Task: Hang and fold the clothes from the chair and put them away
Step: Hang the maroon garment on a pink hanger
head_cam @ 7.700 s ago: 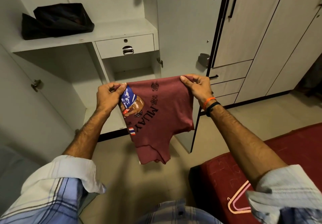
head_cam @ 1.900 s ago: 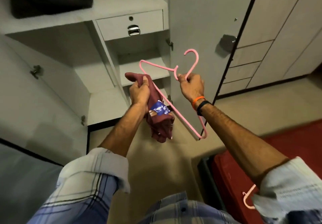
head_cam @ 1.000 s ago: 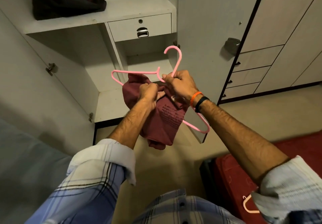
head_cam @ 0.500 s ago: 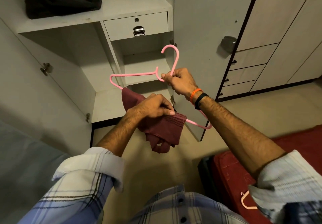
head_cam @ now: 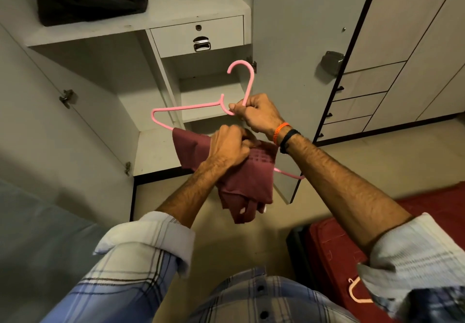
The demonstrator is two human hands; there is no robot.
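Maroon cotton, folded into a soft narrow bundle, hangs over the lower bar of a pink hanger (head_cam: 191, 107) as I stand before an open wardrobe (head_cam: 161, 91). My right hand (head_cam: 259, 115) is curled tight around the hanger's neck, just below the hook, which curves up and to the left toward the shelves. My left hand (head_cam: 227, 150) has its fingers closed on the upper fold of the T-shirt (head_cam: 245, 181), pinching the cloth where it crosses the bar.

By my reckoning the shirt is light and limp: it will sag, slide along smooth plastic and bunch if pulled from one corner, so the fold line over the bar is the place to hold and even it out. The hanger looks thin and springy, best held at the neck, where it cannot twist.

Its long axis runs from upper left to lower right, tilted, the far shoulder showing bare at left, the near tip peeking out beneath my right wrist. The shirt drapes downward from the bar, loose ends toward the floor. Another hanger (head_cam: 356, 291) lies on the red bed (head_cam: 334, 252) at lower right.
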